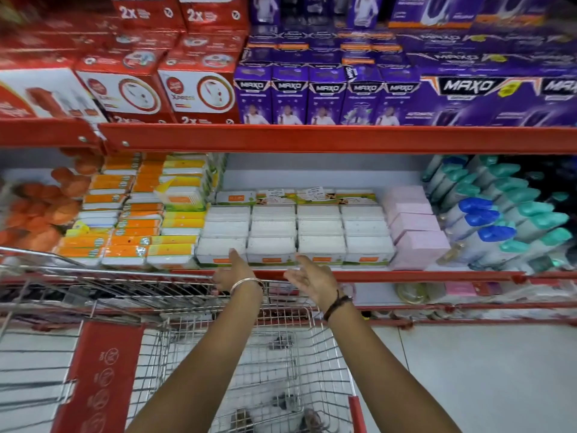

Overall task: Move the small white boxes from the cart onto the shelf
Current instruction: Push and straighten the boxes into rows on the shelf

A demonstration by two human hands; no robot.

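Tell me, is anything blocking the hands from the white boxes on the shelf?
Nothing visible. The left hand and right hand, both open and empty, hover just in front of the front row of white boxes on the shelf, above the cart.

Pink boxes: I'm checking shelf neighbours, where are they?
Head view, middle shelf, right of centre: the pink boxes sit between the small white boxes and the teal-capped bottles.
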